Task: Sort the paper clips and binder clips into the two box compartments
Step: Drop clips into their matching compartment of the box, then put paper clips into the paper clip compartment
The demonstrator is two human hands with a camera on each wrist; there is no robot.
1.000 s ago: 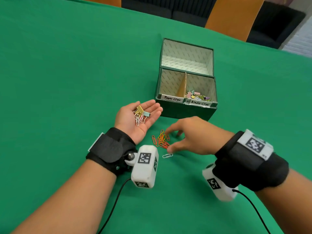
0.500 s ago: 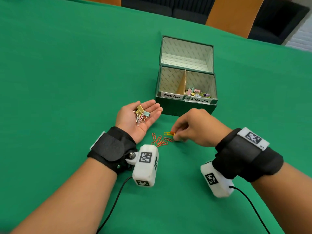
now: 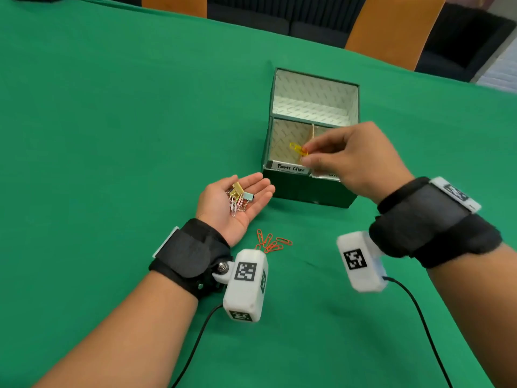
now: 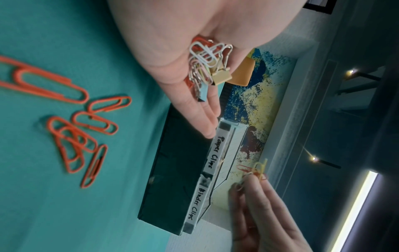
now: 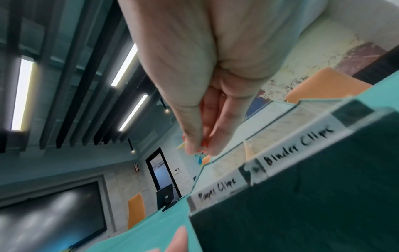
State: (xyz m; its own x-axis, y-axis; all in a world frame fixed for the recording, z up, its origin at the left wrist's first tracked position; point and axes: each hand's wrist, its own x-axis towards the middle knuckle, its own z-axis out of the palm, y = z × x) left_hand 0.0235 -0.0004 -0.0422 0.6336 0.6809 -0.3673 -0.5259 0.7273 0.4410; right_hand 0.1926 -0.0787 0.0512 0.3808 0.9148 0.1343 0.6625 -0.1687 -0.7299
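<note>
My right hand [image 3: 306,155] pinches a few yellow and orange paper clips [image 3: 297,149] over the box's left compartment, labelled "Paper Clips" [image 3: 290,167]. The dark green box [image 3: 307,189] has a second compartment labelled "Binder Clips" [image 4: 195,203], mostly hidden behind my right hand in the head view. My left hand [image 3: 237,203] lies palm up on the table left of the box, fingers straight, carrying a small heap of paper clips and binder clips [image 3: 238,198]. Several orange paper clips [image 3: 272,242] lie on the table by my left wrist.
The box's open lid [image 3: 314,99] stands behind the compartments. The green tablecloth [image 3: 112,135] spreads wide on all sides. Orange chair backs [image 3: 391,29] stand beyond the far table edge. Camera cables trail from both wrists toward me.
My right hand picked clips from the orange pile on the table, lifted, and moved forward over the paper clip compartment. The left hand stayed palm up with its heap.
</note>
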